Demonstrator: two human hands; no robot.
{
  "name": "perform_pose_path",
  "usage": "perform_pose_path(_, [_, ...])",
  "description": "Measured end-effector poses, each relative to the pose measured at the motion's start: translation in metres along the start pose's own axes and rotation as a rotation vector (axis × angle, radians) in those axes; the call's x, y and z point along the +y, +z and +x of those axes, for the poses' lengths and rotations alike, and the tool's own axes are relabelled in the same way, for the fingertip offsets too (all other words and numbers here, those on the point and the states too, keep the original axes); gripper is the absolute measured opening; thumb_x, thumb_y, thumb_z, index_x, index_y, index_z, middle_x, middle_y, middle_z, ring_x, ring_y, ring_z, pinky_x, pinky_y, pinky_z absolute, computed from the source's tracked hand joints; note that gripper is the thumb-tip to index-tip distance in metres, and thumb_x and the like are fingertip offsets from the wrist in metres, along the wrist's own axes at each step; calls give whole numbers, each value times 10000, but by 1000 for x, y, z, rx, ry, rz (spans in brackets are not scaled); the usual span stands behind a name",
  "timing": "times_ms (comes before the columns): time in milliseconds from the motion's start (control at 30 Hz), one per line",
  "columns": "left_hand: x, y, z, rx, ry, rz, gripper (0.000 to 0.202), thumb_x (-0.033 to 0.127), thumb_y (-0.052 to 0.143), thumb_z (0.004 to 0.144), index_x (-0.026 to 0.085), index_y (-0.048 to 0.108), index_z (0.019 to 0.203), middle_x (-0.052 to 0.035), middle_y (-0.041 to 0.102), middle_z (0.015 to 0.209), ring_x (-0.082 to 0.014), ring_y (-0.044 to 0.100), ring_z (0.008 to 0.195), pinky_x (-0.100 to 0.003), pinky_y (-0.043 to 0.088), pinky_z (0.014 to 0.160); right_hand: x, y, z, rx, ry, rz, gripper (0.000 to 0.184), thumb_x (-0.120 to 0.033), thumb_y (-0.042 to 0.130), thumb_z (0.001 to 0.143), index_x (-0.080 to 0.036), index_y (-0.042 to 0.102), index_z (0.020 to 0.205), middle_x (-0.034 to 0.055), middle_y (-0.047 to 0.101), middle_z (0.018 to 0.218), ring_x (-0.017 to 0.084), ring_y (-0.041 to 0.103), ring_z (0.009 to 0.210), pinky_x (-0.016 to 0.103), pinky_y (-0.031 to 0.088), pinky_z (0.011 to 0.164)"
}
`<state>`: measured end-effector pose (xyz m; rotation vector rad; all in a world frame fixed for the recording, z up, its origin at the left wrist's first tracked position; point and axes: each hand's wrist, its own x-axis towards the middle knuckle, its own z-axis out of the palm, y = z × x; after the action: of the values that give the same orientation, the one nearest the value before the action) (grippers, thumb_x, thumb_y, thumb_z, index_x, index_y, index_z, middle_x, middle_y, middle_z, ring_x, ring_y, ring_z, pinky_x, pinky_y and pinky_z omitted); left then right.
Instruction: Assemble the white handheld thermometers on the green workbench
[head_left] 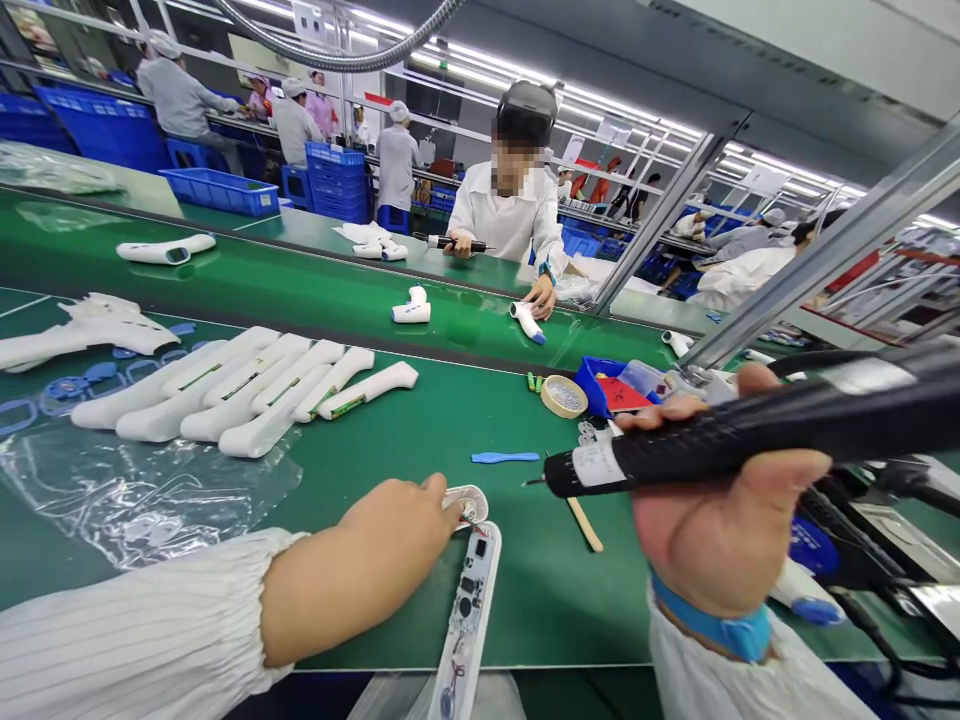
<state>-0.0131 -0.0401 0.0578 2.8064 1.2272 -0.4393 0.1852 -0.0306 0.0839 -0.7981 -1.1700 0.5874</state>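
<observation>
My left hand (pixel 375 545) pinches the white end piece (pixel 471 504) of an opened thermometer-like device, just above its long white half-shell. In that half-shell lies an exposed circuit board (pixel 466 605), with thin wires running to the end piece. The half-shell's lower end passes the table's front edge. My right hand (pixel 712 530) is closed around a black electric screwdriver (pixel 720 440), held up off the table with its bit pointing left. A blue pry stick (pixel 505 457) and a light wooden stick (pixel 585 524) lie on the green table between the hands.
White thermometer shells (pixel 262 390) lie in a row at left, by a clear plastic bag (pixel 187 490). A tape roll (pixel 564 397) and blue bin (pixel 600 380) stand beyond my right hand. Across the green conveyor (pixel 315 285), a co-worker (pixel 510 200) touches a white device (pixel 527 322).
</observation>
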Motion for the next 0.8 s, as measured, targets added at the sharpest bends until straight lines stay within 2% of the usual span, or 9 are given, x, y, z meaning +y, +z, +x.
perform_pose_path(133, [1,-1,0,-11,0,16,584,14,492,688,213,475,1236,-122,591,902,-184,605,577,-237,318,395,5,43,5,-52,101,119,533,-642,174,823,-272,485,1048,-20,462,641,146,498,525,313,450,523])
perform_pose_path(267, [0,0,0,-32,14,27,523,5,460,715,190,508,1203,-128,594,886,-195,604,612,-248,326,410,15,62,0,-141,153,226,621,-729,221,743,-215,510,936,-34,471,540,134,466,438,274,391,420])
perform_pose_path(467, [-1,1,5,-48,30,13,518,13,465,721,185,505,1208,-139,601,952,-202,601,638,-253,315,404,20,62,-5,-187,176,259,540,-660,277,746,-207,512,921,-26,504,534,143,477,434,279,382,402])
perform_pose_path(800, [0,2,3,-34,29,-4,501,8,479,725,191,523,1189,-141,601,971,-206,608,654,-254,323,408,22,62,-9,-244,193,279,556,-666,315,734,-188,519,931,-20,536,539,144,498,440,275,394,403])
